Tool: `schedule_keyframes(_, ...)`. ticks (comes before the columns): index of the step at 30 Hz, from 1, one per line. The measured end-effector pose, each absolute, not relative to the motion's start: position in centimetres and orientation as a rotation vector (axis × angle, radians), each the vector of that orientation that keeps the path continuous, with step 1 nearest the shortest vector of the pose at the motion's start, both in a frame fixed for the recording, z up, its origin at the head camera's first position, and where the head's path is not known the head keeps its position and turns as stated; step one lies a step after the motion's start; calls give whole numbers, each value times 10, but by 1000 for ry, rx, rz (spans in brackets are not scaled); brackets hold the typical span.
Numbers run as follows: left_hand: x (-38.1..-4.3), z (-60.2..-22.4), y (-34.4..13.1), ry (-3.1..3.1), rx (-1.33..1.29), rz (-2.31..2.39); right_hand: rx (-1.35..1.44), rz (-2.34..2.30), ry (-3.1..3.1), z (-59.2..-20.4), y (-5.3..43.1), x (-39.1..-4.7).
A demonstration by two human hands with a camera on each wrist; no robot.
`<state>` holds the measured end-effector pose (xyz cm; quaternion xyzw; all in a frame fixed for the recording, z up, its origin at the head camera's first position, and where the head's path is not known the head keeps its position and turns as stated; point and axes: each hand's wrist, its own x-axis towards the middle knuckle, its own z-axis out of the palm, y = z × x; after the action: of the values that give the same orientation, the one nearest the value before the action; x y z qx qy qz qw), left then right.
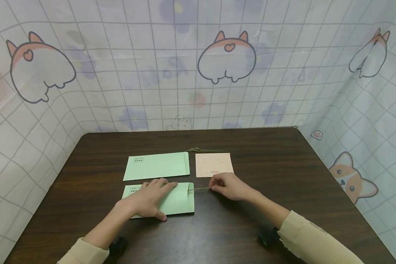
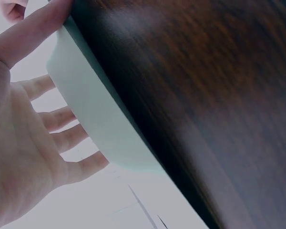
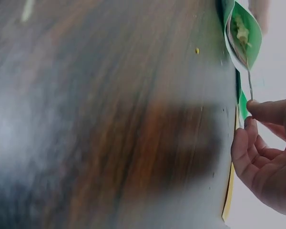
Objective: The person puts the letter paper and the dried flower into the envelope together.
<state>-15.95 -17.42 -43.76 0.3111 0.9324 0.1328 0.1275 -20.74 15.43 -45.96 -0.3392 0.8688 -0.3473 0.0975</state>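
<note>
My left hand rests with spread fingers across the nearer pale green envelope, its thumb by the near long edge. From the left wrist view, the fingers lie over the bulging envelope. The envelope's right end gapes, and a thin dried stem sticks out of it. Just right of that opening, my right hand pinches the stem's outer end between thumb and fingertip. Inside the opening, the right wrist view reveals the stem's pale yellowish flower head beside a layer of paper.
A second green envelope lies behind the first. To its right is a pale pink card, with thin dried sprigs along its far edge. A tiny yellow crumb lies on the dark wooden table. Patterned curtains surround the table.
</note>
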Motion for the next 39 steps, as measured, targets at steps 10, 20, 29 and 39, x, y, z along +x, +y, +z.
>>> schedule_keyframes(10, -160, -440, -173, 2716, 901, 375, -997, -1034, 2569, -462, 141, -204)
schedule_keyframes(20, -159, -440, -173, 2727, 897, 375, -927, -1091, 2497, -464, 129, -201)
schedule_keyframes(29, -158, -439, -173, 2726, 896, 375, -883, -1137, 2473, -467, 120, -199)
schedule_keyframes(39, -158, -441, -173, 2735, 904, 367, -754, -1227, 2427, -469, 111, -200)
